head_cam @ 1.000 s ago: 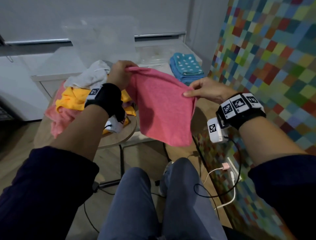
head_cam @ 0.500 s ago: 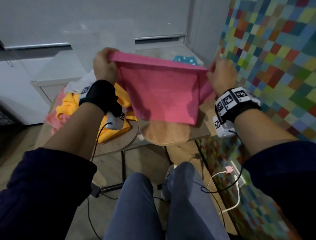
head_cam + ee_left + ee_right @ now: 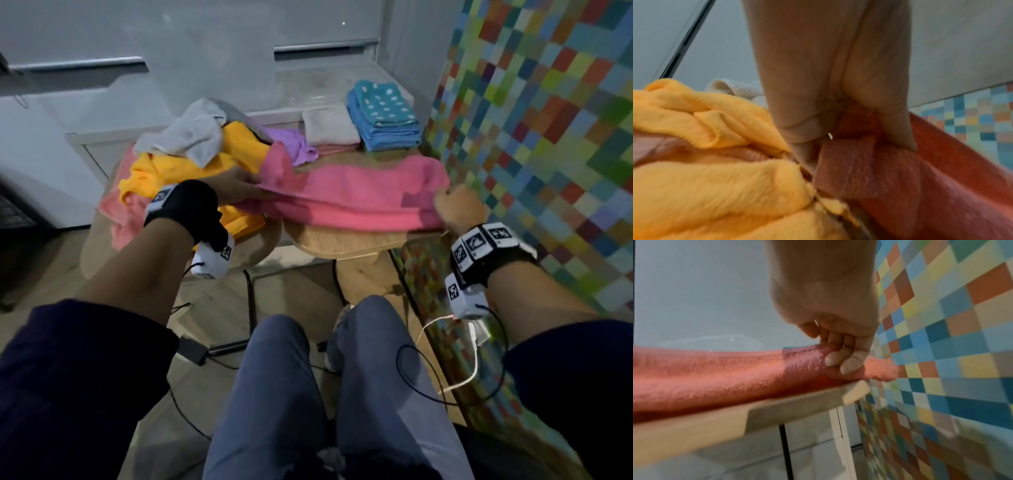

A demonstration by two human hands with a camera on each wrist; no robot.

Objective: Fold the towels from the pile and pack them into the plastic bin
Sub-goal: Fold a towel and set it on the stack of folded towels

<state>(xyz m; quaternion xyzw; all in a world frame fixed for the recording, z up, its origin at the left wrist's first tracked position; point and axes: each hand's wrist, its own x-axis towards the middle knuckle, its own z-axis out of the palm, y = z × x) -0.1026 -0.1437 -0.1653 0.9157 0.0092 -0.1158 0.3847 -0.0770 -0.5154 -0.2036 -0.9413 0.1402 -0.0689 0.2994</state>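
Note:
A pink towel (image 3: pixel 359 195) lies stretched across the wooden table (image 3: pixel 342 243), folded over itself along its length. My left hand (image 3: pixel 239 186) pinches its left end (image 3: pixel 849 162) beside the pile. My right hand (image 3: pixel 455 205) grips its right end (image 3: pixel 807 366) at the table's right edge, fingers curled into the cloth. The unfolded pile (image 3: pixel 191 161) of yellow, grey, pink and purple towels sits on the round table at the left. A clear plastic bin (image 3: pixel 318 85) stands behind on the white shelf, hard to make out.
Folded towels stand at the back of the table: a teal dotted and blue stack (image 3: pixel 383 116) and a grey one on pink (image 3: pixel 329 126). A coloured mosaic wall (image 3: pixel 548 120) runs close on the right. Cables (image 3: pixel 455 370) lie on the floor by my knees.
The pink towel was held up in the air, spread between both hands. Both hands have dropped and it now lies folded lengthwise on the table.

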